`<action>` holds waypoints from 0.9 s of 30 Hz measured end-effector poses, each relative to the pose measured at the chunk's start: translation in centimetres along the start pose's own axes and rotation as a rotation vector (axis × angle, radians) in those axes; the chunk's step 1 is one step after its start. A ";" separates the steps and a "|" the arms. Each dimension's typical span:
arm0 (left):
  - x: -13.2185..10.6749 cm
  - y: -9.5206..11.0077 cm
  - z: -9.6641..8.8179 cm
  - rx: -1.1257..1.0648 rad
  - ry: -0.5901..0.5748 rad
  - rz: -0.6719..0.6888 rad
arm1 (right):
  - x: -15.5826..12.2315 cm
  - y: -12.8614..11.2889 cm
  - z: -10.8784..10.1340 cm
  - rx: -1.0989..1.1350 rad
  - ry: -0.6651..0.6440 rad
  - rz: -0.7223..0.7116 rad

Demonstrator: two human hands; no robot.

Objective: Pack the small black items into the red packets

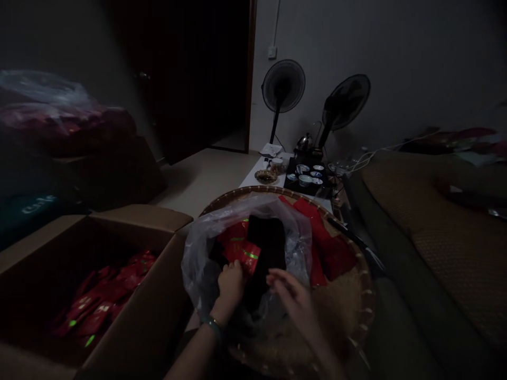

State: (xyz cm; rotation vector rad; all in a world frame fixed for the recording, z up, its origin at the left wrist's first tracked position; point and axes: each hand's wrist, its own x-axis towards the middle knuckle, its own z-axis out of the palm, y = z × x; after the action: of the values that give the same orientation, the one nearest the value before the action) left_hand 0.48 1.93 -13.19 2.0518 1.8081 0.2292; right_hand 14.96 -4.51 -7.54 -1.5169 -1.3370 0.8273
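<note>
A clear plastic bag [299, 235] lies spread open on a round woven bamboo tray [348, 311]. Inside it are red packets [237, 232] with bright green marks and something black [267, 237] whose kind I cannot make out. My left hand [231, 282], a bracelet at its wrist, is closed at the lower edge of one red packet [251, 254] over the bag's mouth. My right hand [291, 293] hovers at the bag's right side, fingers stretched out and apart, with nothing visible in them. Flat red pieces [328, 245] rest on the tray beyond the bag.
To the left stands an open cardboard box [134, 311] holding many red packets [103, 295]. Behind the tray, a low table [253, 177] bears cups [304, 180] and a kettle [304, 141]. Two fans [283, 87] stand by the wall. A woven-mat seat [435, 227] is at right.
</note>
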 end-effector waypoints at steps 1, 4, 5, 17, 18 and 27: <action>0.0 -0.1 0.0 -0.009 -0.009 -0.010 | 0.4 1.1 0.4 -0.064 -0.041 0.013; 0.0 -0.3 0.0 -0.029 -0.063 -0.030 | 1.8 4.9 2.0 -0.295 -0.075 0.103; 0.0 -0.3 0.0 -0.033 -0.074 -0.025 | 2.3 6.1 2.4 -0.322 -0.072 0.146; -0.4 -1.1 -0.3 -0.167 -0.012 0.016 | 6.7 5.6 5.0 -0.564 -0.067 0.011; -0.6 -1.3 -0.6 -0.200 0.102 0.030 | 6.5 4.9 4.9 -0.591 -0.078 -0.033; -2.5 -2.3 -3.3 -0.532 0.349 0.286 | 5.3 -2.5 2.0 -0.745 -0.188 -0.575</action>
State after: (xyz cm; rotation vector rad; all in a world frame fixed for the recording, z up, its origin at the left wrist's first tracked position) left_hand -3.30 0.28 -10.75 1.9392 1.4028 1.0815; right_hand 13.19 1.09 -5.50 -1.4596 -2.2393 0.0879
